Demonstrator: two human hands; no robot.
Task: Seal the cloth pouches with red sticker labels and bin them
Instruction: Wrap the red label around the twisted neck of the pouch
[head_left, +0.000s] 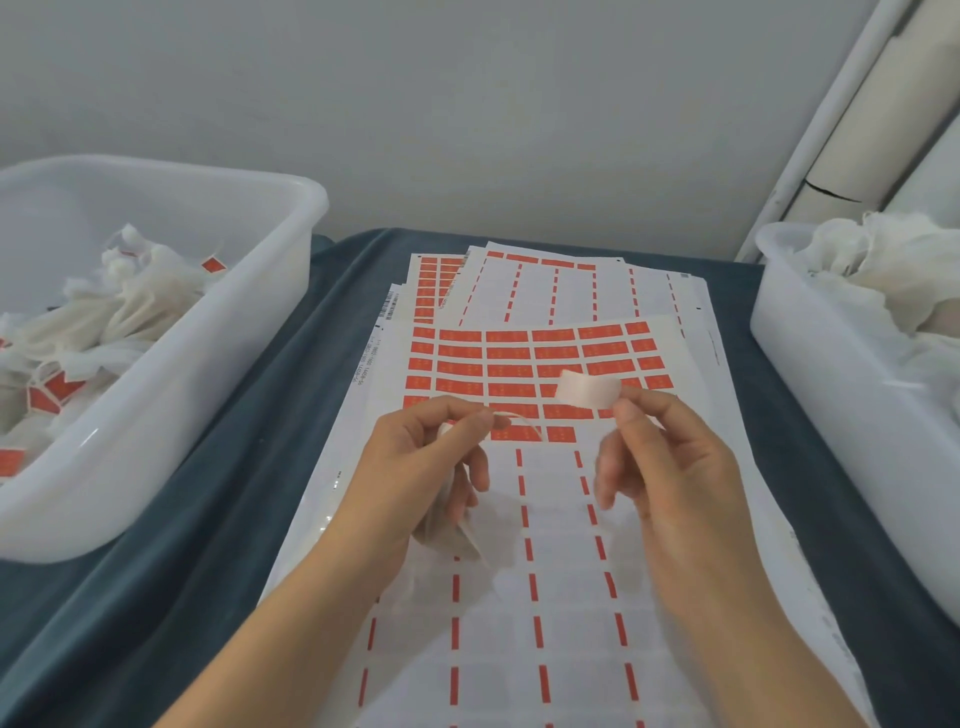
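Observation:
My left hand (441, 457) grips a white cloth pouch (457, 530) that hangs below its fingers, and pinches the pouch's thin drawstring (519, 421) at the top. My right hand (670, 467) pinches a peeled sticker label (587, 391) by one end, its pale back facing me, just above the label sheet (519, 364). That sheet carries rows of red stickers in its upper part and empty backing below. The two hands are a short way apart over the sheet.
A white plastic bin (171, 364) at left holds pouches sealed with red labels. Another white bin (810, 364) at right holds a pile of loose cloth pouches. More label sheets (550, 280) lie behind, on a dark blue cloth (182, 571) covering the table.

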